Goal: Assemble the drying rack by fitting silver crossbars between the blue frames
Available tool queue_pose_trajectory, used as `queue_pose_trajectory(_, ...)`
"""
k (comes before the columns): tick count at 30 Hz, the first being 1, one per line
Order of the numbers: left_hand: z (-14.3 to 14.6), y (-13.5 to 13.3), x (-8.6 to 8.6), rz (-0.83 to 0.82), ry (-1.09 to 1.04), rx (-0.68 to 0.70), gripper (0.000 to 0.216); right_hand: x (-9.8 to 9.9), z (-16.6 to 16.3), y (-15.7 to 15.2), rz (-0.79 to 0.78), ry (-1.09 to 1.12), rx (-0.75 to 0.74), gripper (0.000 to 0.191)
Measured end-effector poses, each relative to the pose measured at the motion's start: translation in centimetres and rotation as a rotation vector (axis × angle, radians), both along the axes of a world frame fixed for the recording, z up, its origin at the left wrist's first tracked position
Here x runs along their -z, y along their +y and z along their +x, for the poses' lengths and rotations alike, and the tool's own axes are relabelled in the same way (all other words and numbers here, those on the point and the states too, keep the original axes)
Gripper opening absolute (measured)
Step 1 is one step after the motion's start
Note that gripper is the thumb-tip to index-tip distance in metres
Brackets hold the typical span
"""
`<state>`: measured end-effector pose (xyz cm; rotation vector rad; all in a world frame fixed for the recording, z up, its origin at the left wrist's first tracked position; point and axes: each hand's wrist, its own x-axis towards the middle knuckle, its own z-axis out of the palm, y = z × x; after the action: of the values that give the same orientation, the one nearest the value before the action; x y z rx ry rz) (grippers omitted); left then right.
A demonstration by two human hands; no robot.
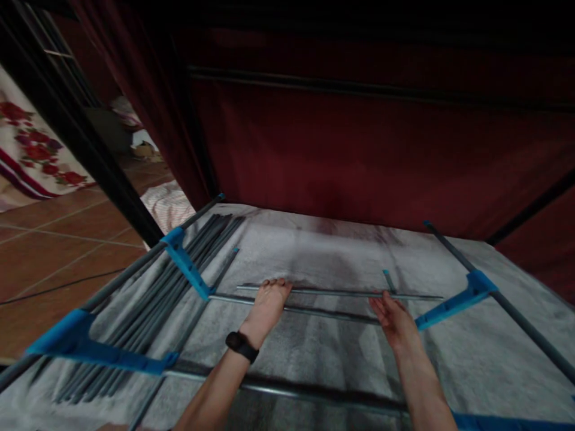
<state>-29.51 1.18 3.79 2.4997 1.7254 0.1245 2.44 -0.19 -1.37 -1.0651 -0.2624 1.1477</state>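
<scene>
My left hand (268, 303), with a black watch on its wrist, is curled over a thin grey metal rod (332, 293) that lies crosswise just above a second grey rod (296, 309) of the frame. My right hand (392, 317) grips the same thin rod near its right end, palm turned up. Both hands hold it level over the grey fabric shelf (323, 251). Blue plastic connectors (186, 263) (453, 302) join the frame's grey tubes on either side.
A bundle of several loose grey rods (148, 317) lies at the left on the fabric. Dark red fabric walls (359, 149) close the back and right. Brown floor tiles (54, 239) and a flowered cloth (31, 155) lie beyond the left edge.
</scene>
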Motion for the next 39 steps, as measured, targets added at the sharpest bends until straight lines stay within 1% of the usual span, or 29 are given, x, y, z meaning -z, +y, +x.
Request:
queue_pose_trajectory(7, -0.6, -0.5, 0.1, 0.01, -0.022, -0.033, 0.04, 0.7, 0.4, 0.1, -0.061, 0.009, -0.016, 0.02)
queue_pose_trajectory(10, -0.3, -0.7, -0.1, 0.037, -0.013, -0.04, 0.04, 0.8, 0.2, 0.1, -0.069, 0.002, -0.034, 0.02)
queue_pose_trajectory(16, 0.3, -1.0, -0.8, 0.0, -0.009, -0.046, 0.034, 1.4, 0.3, 0.2, -0.069, -0.033, -0.087, 0.016)
queue_pose_trajectory(22, -0.5, -1.1, -0.4, -0.024, -0.071, -0.04, 0.032, 1.7, 1.1, 0.4, -0.115, -0.033, -0.109, 0.008)
queue_pose_trajectory(26, -0.9, -1.2, -0.2, -0.023, -0.058, -0.04, 0.034, 1.7, 1.7, 0.5, -0.126, -0.029, -0.107, 0.004)
queue_pose_trajectory(32, -0.9, -1.2, -0.2, -0.03, -0.053, -0.012, 0.029, 1.9, 1.7, 0.3, -0.104, -0.041, -0.068, 0.007)
queue_pose_trajectory(36, -1.0, -1.1, -0.2, -0.009, -0.097, 0.018, 0.021, 1.6, 0.8, 0.2, -0.105, -0.047, -0.092, 0.01)
queue_pose_trajectory(39, -1.0, -1.0, -0.2, 0.005, -0.11, 0.027, 0.02, 1.5, 0.2, 0.1, -0.122, -0.043, -0.097, 0.011)
